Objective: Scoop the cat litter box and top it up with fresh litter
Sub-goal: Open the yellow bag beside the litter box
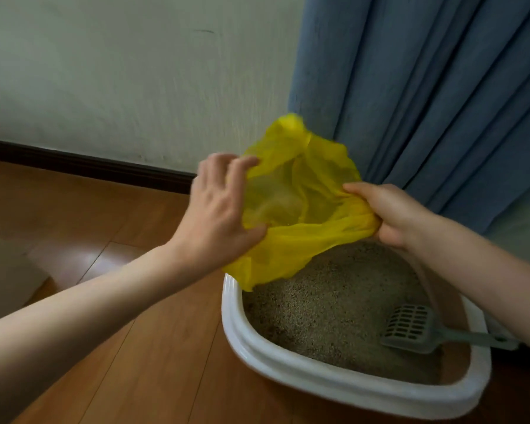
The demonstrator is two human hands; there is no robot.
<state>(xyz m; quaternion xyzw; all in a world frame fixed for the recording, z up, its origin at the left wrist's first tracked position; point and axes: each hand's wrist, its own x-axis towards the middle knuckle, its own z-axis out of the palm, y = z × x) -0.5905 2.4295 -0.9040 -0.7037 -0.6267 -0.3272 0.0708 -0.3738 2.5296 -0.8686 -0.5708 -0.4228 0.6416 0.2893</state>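
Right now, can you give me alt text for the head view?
Two bare hands hold a yellow plastic bag open above a white-rimmed litter box of tan litter; a grey slotted scoop rests inside. Wood floor, white wall and blue curtain surround it.

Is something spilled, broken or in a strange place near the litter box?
Nothing stands out. The grey scoop lies in the litter inside the litter box, and both hands hold the yellow plastic bag open above it. No litter shows on the floor.
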